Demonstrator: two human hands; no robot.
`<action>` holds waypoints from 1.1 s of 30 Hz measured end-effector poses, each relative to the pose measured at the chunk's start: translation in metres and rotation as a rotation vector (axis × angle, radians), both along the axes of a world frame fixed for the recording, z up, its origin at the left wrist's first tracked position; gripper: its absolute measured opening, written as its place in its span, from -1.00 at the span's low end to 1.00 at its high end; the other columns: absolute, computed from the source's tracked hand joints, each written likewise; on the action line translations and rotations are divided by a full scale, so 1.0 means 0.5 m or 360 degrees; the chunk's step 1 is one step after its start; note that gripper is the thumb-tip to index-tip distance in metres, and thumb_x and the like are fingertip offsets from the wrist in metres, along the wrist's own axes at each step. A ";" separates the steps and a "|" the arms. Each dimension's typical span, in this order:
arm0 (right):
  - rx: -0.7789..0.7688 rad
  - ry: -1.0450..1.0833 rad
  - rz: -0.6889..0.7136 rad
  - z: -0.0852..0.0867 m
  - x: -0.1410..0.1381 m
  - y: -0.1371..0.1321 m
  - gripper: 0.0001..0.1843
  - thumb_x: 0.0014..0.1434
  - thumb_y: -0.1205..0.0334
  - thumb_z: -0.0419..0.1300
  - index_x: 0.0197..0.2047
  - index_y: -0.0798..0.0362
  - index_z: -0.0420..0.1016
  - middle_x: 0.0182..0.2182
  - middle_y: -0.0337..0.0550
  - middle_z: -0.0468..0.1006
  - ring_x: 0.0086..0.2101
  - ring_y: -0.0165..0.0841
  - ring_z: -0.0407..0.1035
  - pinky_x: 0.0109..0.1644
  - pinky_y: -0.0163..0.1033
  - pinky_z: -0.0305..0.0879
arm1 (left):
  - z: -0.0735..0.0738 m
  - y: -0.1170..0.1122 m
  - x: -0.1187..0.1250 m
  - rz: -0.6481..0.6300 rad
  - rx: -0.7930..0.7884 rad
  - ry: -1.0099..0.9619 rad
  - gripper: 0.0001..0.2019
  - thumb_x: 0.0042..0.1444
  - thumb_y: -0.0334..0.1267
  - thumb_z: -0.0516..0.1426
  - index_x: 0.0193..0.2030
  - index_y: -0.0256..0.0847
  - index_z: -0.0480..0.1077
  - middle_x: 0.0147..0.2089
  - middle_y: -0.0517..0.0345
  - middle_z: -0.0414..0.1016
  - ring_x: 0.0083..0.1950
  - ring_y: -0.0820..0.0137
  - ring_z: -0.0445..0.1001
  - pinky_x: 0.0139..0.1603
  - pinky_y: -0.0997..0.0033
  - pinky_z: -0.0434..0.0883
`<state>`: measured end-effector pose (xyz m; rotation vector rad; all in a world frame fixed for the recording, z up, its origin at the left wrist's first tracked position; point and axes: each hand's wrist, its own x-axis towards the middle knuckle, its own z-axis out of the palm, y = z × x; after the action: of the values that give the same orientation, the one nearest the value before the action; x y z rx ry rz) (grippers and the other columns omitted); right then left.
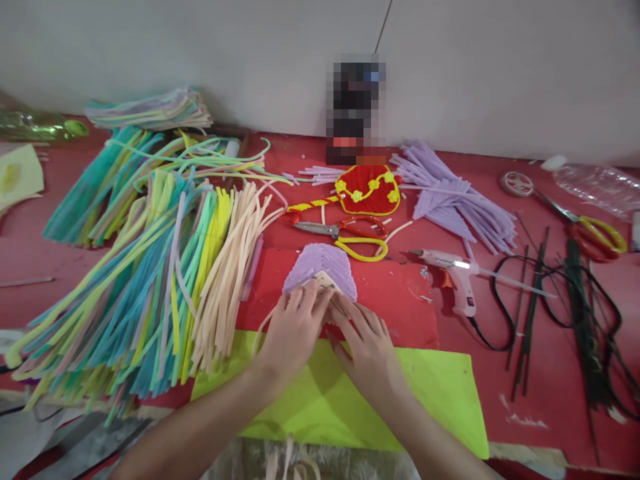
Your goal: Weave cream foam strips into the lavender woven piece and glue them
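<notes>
A lavender piece made of pipe cleaners (pixel 320 260), laid in a chevron pattern, lies on the red board in front of me. A cream pipe cleaner (pixel 324 275) runs over its near part in a peak. My left hand (pixel 297 323) has its fingers bent down on the left side of that peak, pressing the piece. Close beside it, my right hand (pixel 363 333) grips the right side, fingers closed along the edge. My fingers hide the near end of the piece. Beyond it are scissors (pixel 345 233) with red and yellow handles.
Bundles of coloured pipe cleaners (pixel 150 280) fill the left. A red fan ornament (pixel 367 190) and lavender pipe cleaners (pixel 455 193) lie at the back. To the right are a glue gun (pixel 457 273), dark stems (pixel 530 320) and other scissors (pixel 595 233). Lime-green cloth (pixel 425 393) lies under my wrists.
</notes>
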<state>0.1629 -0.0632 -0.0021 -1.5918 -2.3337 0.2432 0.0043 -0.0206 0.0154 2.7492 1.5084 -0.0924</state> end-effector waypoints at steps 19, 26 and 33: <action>-0.0024 -0.0007 -0.0003 0.001 -0.002 -0.002 -0.48 0.18 0.41 0.03 0.22 0.08 0.26 0.22 0.02 0.32 0.09 -0.16 0.26 0.08 -0.01 0.29 | -0.001 0.002 -0.005 0.0009 0.0003 -0.0009 -0.51 0.23 -0.36 0.06 0.31 -0.13 0.18 0.21 -0.04 0.32 -0.01 0.19 0.38 -0.07 0.18 0.41; 0.0003 -0.0022 0.0007 -0.003 -0.001 -0.002 -0.50 0.18 0.39 0.06 0.21 0.11 0.28 0.21 0.03 0.33 0.08 -0.14 0.26 0.06 -0.01 0.30 | 0.003 0.001 -0.004 0.0028 -0.0053 -0.0010 -0.46 0.23 -0.37 0.06 0.35 -0.07 0.11 0.20 -0.02 0.33 0.00 0.19 0.38 -0.06 0.17 0.42; 0.0027 0.0008 0.0001 -0.003 -0.002 -0.001 -0.50 0.18 0.39 0.04 0.20 0.09 0.28 0.20 0.02 0.34 0.06 -0.16 0.28 0.04 -0.02 0.31 | 0.005 0.003 -0.001 0.0021 -0.0039 -0.0003 -0.50 0.24 -0.35 0.05 0.32 -0.09 0.17 0.19 -0.03 0.33 -0.02 0.20 0.39 -0.08 0.19 0.42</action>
<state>0.1619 -0.0639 -0.0033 -1.5808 -2.3264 0.2268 0.0036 -0.0191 0.0180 2.7191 1.5142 -0.1074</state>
